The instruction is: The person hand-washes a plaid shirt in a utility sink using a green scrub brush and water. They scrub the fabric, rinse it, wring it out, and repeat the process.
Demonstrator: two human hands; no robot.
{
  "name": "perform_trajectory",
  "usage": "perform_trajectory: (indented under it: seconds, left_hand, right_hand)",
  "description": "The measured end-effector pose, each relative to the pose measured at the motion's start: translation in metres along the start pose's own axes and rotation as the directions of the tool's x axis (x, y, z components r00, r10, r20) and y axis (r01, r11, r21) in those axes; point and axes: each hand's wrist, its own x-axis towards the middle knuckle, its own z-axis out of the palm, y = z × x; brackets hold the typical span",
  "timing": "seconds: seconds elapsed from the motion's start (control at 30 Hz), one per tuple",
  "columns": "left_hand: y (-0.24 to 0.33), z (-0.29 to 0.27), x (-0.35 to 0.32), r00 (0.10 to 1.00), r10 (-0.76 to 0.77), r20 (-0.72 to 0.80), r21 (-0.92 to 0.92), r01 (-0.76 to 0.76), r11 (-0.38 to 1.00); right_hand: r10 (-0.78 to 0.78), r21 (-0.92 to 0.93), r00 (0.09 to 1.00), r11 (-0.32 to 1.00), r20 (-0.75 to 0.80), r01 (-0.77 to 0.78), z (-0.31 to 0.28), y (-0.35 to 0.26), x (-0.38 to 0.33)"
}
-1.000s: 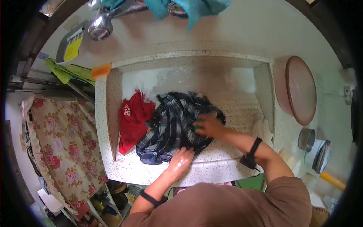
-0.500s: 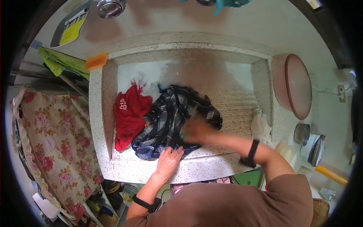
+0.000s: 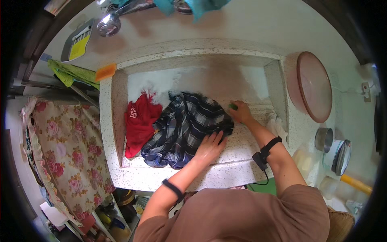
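A dark plaid shirt (image 3: 181,127) lies wet and crumpled in the middle of the speckled stone laundry sink (image 3: 145,173). My left hand (image 3: 210,147) rests on the shirt's lower right part, fingers spread. Just beyond the shirt's right edge, my right hand (image 3: 242,112) is closed round a small green block (image 3: 233,106), mostly hidden by the fingers; its exact kind does not show. Left of the shirt, touching it, is a bunched red garment (image 3: 140,127) with white lettering. Ridges of the washboard floor (image 3: 250,141) show under my right forearm.
Sudsy water (image 3: 153,82) covers the sink's far side. A white cloth (image 3: 275,125) sits by the right wall. On the ledge are an orange scraper-like piece (image 3: 105,72), a pink basin (image 3: 298,84) leaning upright and a metal pot (image 3: 323,139). A floral curtain (image 3: 72,161) hangs at left.
My right hand has moved off the shirt, to the right and away from me. My left hand has slid right and farther onto the shirt. The shirt's right part looks more spread out.
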Motion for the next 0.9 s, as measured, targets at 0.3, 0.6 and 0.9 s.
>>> perform_trajectory:
  seconds: [0.3, 0.6, 0.9]
  left_hand:
    - [-0.107, 0.032, -0.01, 0.293, -0.862, 0.413, -0.875, -0.135, -0.465]
    - [-0.095, -0.002, -0.033, 0.207, -0.873, 0.441, -0.88, -0.088, -0.466]
    - [-0.003, -0.054, -0.015, 0.625, -0.621, -0.473, -0.678, 0.192, 0.709]
  right_hand:
    - [-0.206, -0.031, 0.977, 0.978, 0.058, 0.208, -0.013, -0.037, -0.022]
    - [-0.41, -0.402, 0.891, 0.795, 0.195, 0.454, 0.065, -0.097, -0.013]
    - [-0.792, -0.661, 0.597, 0.516, -0.126, 0.545, -0.094, -0.093, 0.02]
